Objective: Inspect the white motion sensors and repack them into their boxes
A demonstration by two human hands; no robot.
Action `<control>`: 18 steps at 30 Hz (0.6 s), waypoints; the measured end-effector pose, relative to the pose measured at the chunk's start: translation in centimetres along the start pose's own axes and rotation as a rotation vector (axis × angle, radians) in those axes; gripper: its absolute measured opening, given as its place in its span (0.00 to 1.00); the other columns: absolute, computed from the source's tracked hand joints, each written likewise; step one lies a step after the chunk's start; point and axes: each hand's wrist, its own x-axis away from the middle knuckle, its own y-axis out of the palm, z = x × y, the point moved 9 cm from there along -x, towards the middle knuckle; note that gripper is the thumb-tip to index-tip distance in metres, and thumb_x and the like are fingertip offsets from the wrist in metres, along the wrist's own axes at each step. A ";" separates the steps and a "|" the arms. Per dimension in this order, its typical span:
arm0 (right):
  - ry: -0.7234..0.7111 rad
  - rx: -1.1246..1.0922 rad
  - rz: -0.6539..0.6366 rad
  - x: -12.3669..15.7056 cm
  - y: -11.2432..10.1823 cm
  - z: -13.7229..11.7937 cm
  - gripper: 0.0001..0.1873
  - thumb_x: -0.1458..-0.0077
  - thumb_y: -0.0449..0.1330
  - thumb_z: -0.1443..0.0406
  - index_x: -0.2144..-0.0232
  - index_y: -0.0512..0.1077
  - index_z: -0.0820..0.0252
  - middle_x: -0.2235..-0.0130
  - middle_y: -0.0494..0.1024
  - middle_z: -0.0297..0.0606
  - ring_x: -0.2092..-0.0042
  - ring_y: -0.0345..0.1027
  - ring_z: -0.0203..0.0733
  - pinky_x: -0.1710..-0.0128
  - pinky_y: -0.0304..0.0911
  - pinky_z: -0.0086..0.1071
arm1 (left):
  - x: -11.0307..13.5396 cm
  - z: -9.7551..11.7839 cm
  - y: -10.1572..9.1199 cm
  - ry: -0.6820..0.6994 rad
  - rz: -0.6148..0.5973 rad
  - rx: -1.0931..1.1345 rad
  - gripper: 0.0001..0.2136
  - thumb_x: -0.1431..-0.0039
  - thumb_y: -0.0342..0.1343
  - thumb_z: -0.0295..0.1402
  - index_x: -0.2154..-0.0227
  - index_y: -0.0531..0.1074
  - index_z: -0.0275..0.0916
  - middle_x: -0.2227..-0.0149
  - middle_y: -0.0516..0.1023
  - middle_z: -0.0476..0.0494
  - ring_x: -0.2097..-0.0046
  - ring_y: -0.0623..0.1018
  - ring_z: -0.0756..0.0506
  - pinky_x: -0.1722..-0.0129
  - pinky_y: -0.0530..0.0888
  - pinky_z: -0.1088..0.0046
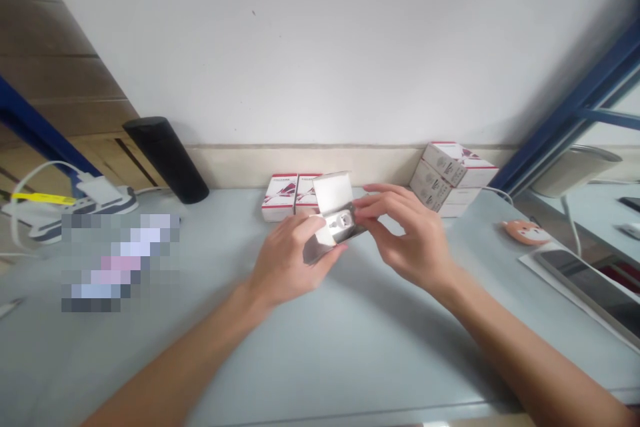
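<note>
A small white cardboard box (332,195) is tilted above the table in front of me, its lid flap raised. My left hand (286,259) is closed around its left side, with fingers over the near edge. Inside the box sits a white piece with a rounded part (343,219), too small to make out fully. My right hand (411,235) has thumb and fingertips pinched at the box's right edge, by a side flap. Just behind stand two red-and-white printed boxes (279,197), the right one partly covered by the raised lid.
Several similar boxes are stacked (445,180) against the wall at right. A black cylinder (167,160) and a power strip (107,203) stand at left, near a pixelated patch. An orange-and-white object (526,232) and a dark flat device (585,280) lie right on the table (320,353).
</note>
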 end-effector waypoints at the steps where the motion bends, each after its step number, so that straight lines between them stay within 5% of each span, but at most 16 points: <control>1: 0.030 -0.011 -0.022 0.0 0.1 0.4 0.12 0.38 0.61 0.75 0.64 0.74 0.51 0.58 0.86 0.34 0.44 0.77 0.50 0.46 0.74 0.48 | -0.1 0.2 0.0 0.024 0.004 0.000 0.19 0.41 0.67 0.35 0.54 0.63 0.46 0.64 0.78 0.48 0.65 0.80 0.45 0.65 0.79 0.65; 8: 0.063 -0.042 -0.166 -0.5 0.2 0.8 0.11 0.37 0.59 0.73 0.65 0.73 0.51 0.55 0.85 0.35 0.43 0.75 0.51 0.44 0.71 0.50 | 0.2 0.0 -0.5 0.081 0.122 0.048 0.29 0.42 0.69 0.34 0.44 0.59 0.47 0.57 0.78 0.46 0.60 0.82 0.44 0.61 0.80 0.65; 18: 0.054 0.012 -0.231 0.0 1.2 1.1 0.07 0.32 0.59 0.66 0.54 0.75 0.51 0.41 0.76 0.44 0.38 0.70 0.53 0.40 0.68 0.51 | 0.7 -2.3 -0.4 -0.092 0.177 0.222 0.33 0.43 0.69 0.32 0.40 0.57 0.48 0.47 0.74 0.42 0.50 0.82 0.42 0.51 0.79 0.62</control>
